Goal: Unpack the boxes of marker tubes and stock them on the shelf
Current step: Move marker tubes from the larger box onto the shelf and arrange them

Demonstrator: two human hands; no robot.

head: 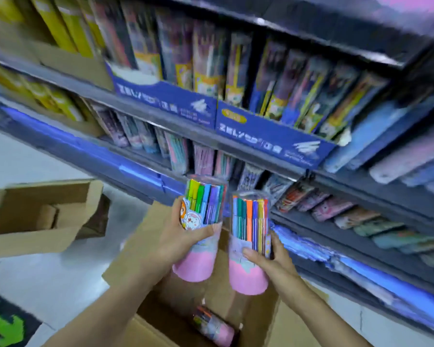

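Note:
I hold two clear marker tubes with pink bases, side by side above an open cardboard box (pixel 266 319). My left hand (pixel 178 244) grips the left marker tube (pixel 201 211), which has a cartoon label. My right hand (pixel 273 259) grips the right marker tube (pixel 251 229). Both tubes stand nearly upright with coloured markers showing through. One more marker tube (pixel 213 326) lies on its side at the bottom of the box. The shelf (pixel 336 221) rises just beyond the tubes.
Blue display cartons (pixel 273 136) of pen packs fill the upper shelf; flat pouches (pixel 356 219) lie on the lower right shelf. A second open cardboard box (pixel 35 216) sits on the floor at left. A green arrow floor mat (pixel 5 326) is at the bottom left.

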